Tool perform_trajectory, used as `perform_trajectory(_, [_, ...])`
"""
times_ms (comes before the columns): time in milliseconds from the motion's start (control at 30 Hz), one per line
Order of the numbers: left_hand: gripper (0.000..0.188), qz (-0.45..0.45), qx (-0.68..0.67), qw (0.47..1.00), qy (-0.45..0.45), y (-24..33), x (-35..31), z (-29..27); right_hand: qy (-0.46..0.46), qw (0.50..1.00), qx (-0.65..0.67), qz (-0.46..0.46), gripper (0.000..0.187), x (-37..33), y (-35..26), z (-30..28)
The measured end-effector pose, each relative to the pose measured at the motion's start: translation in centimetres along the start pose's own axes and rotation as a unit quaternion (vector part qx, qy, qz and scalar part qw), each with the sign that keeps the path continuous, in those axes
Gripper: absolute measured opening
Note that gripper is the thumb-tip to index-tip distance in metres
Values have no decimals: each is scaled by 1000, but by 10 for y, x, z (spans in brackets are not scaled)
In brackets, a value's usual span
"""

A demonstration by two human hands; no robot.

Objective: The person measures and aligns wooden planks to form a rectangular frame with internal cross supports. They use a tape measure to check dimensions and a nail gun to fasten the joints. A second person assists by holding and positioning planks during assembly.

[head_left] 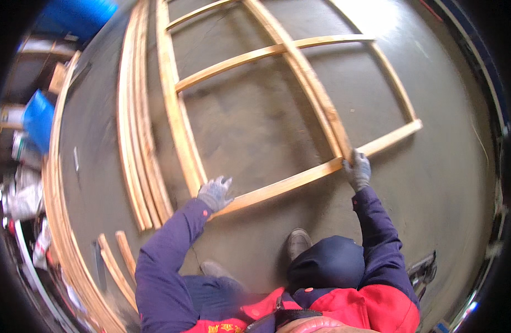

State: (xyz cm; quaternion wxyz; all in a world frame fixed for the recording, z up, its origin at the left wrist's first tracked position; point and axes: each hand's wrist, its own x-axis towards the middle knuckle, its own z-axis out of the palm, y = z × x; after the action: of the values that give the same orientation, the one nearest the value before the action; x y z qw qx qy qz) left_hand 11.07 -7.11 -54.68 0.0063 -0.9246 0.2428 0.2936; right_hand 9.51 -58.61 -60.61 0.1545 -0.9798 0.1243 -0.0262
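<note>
A wooden frame of long beams and crosspieces lies on the floor before me. My left hand point(215, 193), in a grey work glove, rests on its near left corner with fingers spread, where the left beam point(179, 122) meets the near crosspiece point(283, 188). My gloved right hand point(359, 171) is closed around the near end of the middle beam point(322, 102), beside that same crosspiece. Farther off, another crosspiece point(227, 65) runs across the frame to the right beam point(397, 80). My palms and the joints under them are hidden.
Several long boards point(136, 122) lie side by side left of the frame, with short wood pieces point(118, 275) nearer me. More long boards point(57, 216) border mixed clutter and a blue plastic sheet point(38, 119) at far left. A dark object point(424, 269) sits by my right side.
</note>
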Motion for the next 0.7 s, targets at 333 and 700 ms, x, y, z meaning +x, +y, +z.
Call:
perform_trajectory(333, [94, -338, -111, 922, 152, -184, -142, 50, -44, 997, -59, 2, 65, 6, -9, 10])
perform_trajectory(700, [100, -470, -164, 833, 240, -162, -174, 192, -172, 873, -125, -439, 65, -12, -336, -26])
